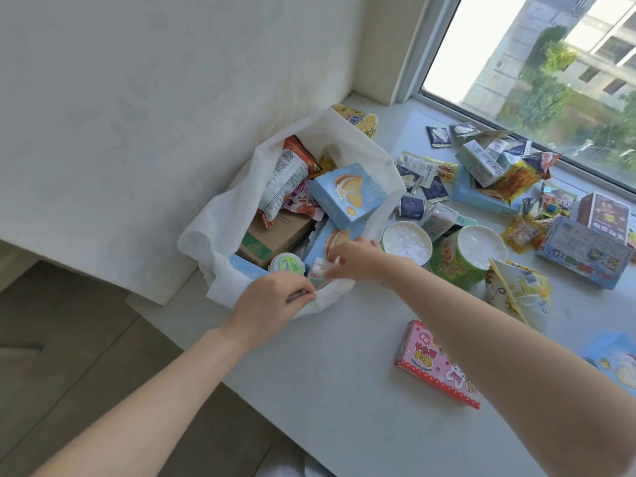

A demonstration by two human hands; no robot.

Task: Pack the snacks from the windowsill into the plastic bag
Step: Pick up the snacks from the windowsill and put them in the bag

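The white windowsill (337,366) fills the lower right of my view, with the window (550,63) up at one o'clock. The white plastic bag (220,228) stands on the sill's left end, against the wall, with its mouth wide open towards me.

From the bag, a heap of loose snacks (499,173) spreads over the sill between one and three o'clock: boxes, foil sachets and crumpled wrappers, some lying on one another. A pink box (433,366) lies flat at five o'clock, partly under my right forearm. Two green noodle cups (406,244) stand just beside the bag at three o'clock, touching each other.

Inside the bag, a pale blue biscuit box (347,196) sits tilted on top at the far right. A silver and red crisp packet (285,177) leans at eleven o'clock, over a brown carton (275,235). A round green-lidded tub (286,264) sits near the front.

My left hand (272,301) pinches the bag's near rim at six o'clock, fingers curled on the plastic. My right hand (354,261) reaches across the mouth at four o'clock, its fingertips pinching a small packet (318,271) just inside the rim, close to my left hand.
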